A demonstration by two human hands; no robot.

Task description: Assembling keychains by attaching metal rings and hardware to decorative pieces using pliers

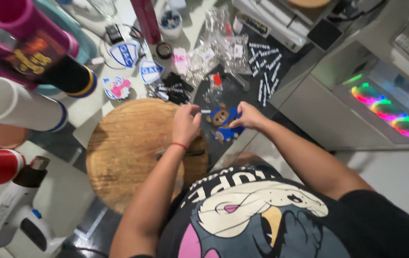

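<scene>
A bear-shaped cutout, brown with blue clothes, lies on the dark mat just right of a round wooden board. My right hand rests on the bear's right side, fingers pinched on it. My left hand, with a red thread on the wrist, hovers over the board's right edge. It pinches a small white piece that points toward the bear's head.
Shield-shaped stickers, small clear bags and rows of white strips lie behind the bear. Large rolls in pink, white and red stand at the left. A white heat gun sits at the lower left. A lit computer case is at the right.
</scene>
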